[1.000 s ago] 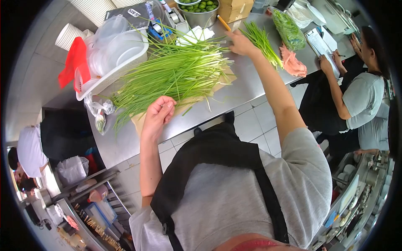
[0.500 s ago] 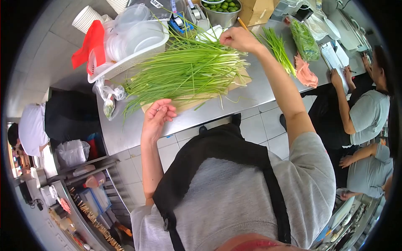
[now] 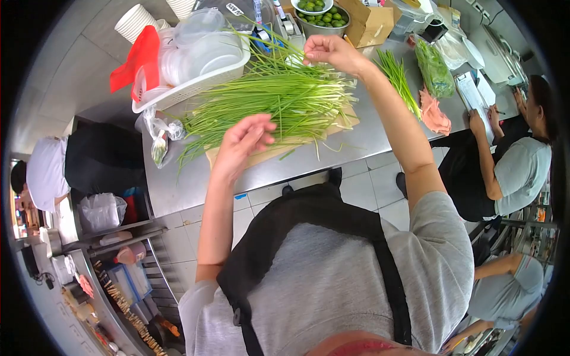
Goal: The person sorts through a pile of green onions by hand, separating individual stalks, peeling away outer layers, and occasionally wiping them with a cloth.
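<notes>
A broad pile of long, thin green chives (image 3: pixel 261 104) with pale ends pointing right lies on a tan board (image 3: pixel 261 155) on the steel counter. Over the near edge of the pile is my left hand (image 3: pixel 244 142), its fingers loosely bent and apart, with nothing visible in them. My right hand (image 3: pixel 337 52) is above the far right side of the pile, thumb and fingertips pinched together. Whatever is between those fingertips, if anything, is too small to make out. A smaller bunch of green stalks (image 3: pixel 399 80) lies to the right, beyond my right forearm.
A white basket (image 3: pixel 196 88) of clear plastic lids stands at the back left, a red plastic piece (image 3: pixel 136 62) over its end. Limes (image 3: pixel 320 16) fill bowls at the back, beside a cardboard box (image 3: pixel 369 25). At the right, a person (image 3: pixel 519 172) writes on a clipboard (image 3: pixel 475 98).
My left hand has moved up and right over the pile, its fingers loosening. My right hand has shifted slightly left, still pinched. The view has shifted a little.
</notes>
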A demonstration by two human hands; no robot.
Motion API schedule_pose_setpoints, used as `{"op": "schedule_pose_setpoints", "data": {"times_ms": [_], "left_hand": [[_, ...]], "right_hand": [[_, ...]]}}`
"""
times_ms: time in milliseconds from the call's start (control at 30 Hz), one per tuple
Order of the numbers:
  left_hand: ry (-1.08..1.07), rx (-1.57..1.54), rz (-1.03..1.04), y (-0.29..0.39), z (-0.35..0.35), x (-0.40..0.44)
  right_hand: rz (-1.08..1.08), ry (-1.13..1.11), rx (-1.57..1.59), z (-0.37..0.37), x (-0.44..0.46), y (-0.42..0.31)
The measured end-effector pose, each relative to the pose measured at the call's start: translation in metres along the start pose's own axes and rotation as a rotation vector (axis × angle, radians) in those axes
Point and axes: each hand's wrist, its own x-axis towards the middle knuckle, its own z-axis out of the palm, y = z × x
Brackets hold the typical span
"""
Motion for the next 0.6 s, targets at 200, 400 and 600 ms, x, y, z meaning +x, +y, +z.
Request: {"op": "schedule_pose_setpoints", "data": {"times_ms": [200,400,600], "left_hand": [[0.172,-0.229,0.169,0.01,0.034,0.072],[0.065,-0.242,0.316,0.02,0.029,0.078],[0.109,-0.282,0.331,0.021,0.034,0.077]], "right_hand": [[0.038,-0.095,0.085,0.044,-0.012,-0.03],[0.254,-0.083,0.149,0.044,-0.03,-0.035],[0.28,-0.093,0.276,0.055,-0.031,-0.035]]}}
